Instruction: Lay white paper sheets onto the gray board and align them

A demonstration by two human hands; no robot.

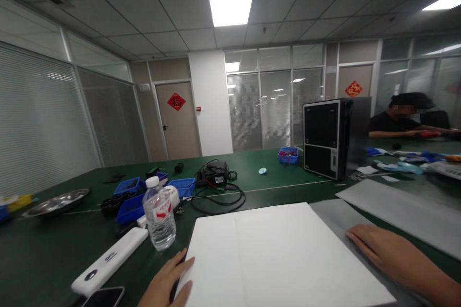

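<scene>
A large white sheet (281,254) lies flat on the green table (273,172) right in front of me. My left hand (169,280) rests at the sheet's left edge with its fingers curled over that edge. My right hand (389,249) lies flat, fingers stretched out, on a grey sheet (334,216) just past the white sheet's right edge. A clear water bottle (159,218) with a white cap stands upright a little beyond my left hand.
A white oblong device (111,259) and a dark phone (104,296) lie at the near left. Blue bins (129,201), a metal dish (57,201), a black box with cables (216,175) and a black computer case (329,136) stand farther back. Another person (403,120) sits at the far right.
</scene>
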